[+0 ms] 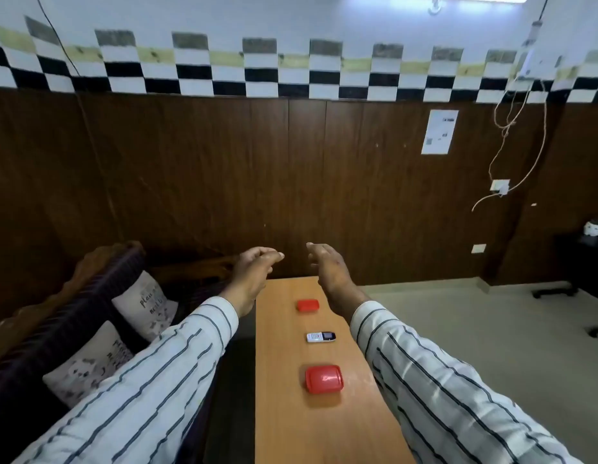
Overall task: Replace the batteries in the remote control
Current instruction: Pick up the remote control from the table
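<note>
A small white and black remote control [321, 336] lies flat in the middle of the narrow wooden table [284, 413]. A red lidded box [323, 378] sits nearer to me, and a smaller red box [308, 305] lies farther off. My left hand [254, 272] and my right hand [327, 266] are stretched out above the table's far end, well beyond the remote. Both hold nothing. The left fingers are loosely curled, the right fingers extended and apart. No batteries are visible.
A dark wicker sofa [73, 296] with printed cushions [143, 304] stands close to the table's left side. Brown wood panelling [290, 179] backs the table. Pale floor [491, 329] lies to the right, with chair bases [555, 293] and a dark cabinet [585, 259] at far right.
</note>
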